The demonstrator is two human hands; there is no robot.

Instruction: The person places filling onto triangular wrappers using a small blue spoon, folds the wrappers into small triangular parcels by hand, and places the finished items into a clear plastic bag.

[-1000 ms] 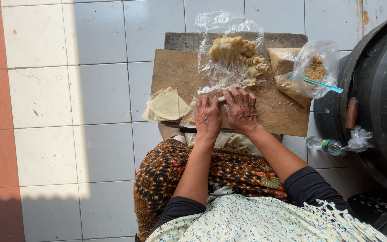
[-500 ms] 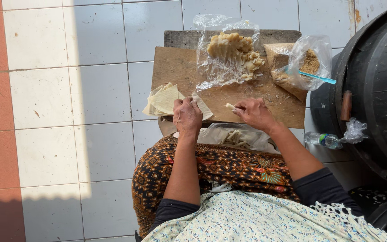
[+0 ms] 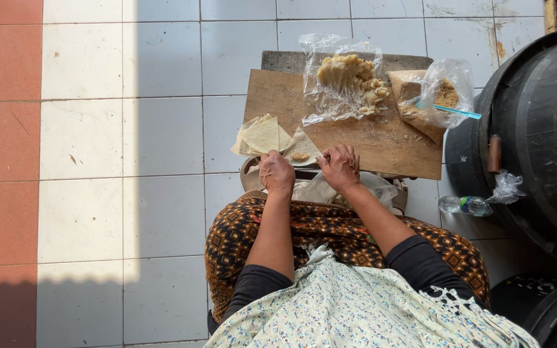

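I sit over a wooden board (image 3: 381, 138) laid across my lap. A thin triangular pastry wrapper (image 3: 301, 147) lies at its near edge with a small dab of brown filling (image 3: 300, 156) on it. My left hand (image 3: 276, 173) rests at the wrapper's near left corner. My right hand (image 3: 339, 167) sits just right of it, fingers curled at the wrapper's right edge. A stack of pale wrappers (image 3: 260, 135) lies at the board's left end.
A clear plastic sheet holds a pile of folded pastries (image 3: 351, 74) at the board's far side. A bag of brown filling with a blue spoon (image 3: 445, 98) sits far right. A black barrel (image 3: 536, 135) and a water bottle (image 3: 465, 205) stand at right. Pale floor tiles (image 3: 130, 135) spread left.
My left hand drew a wrapper from the stack to the board's near edge. My right hand, which carried a bit of filling, came back left beside it. Filling now lies on the wrapper.
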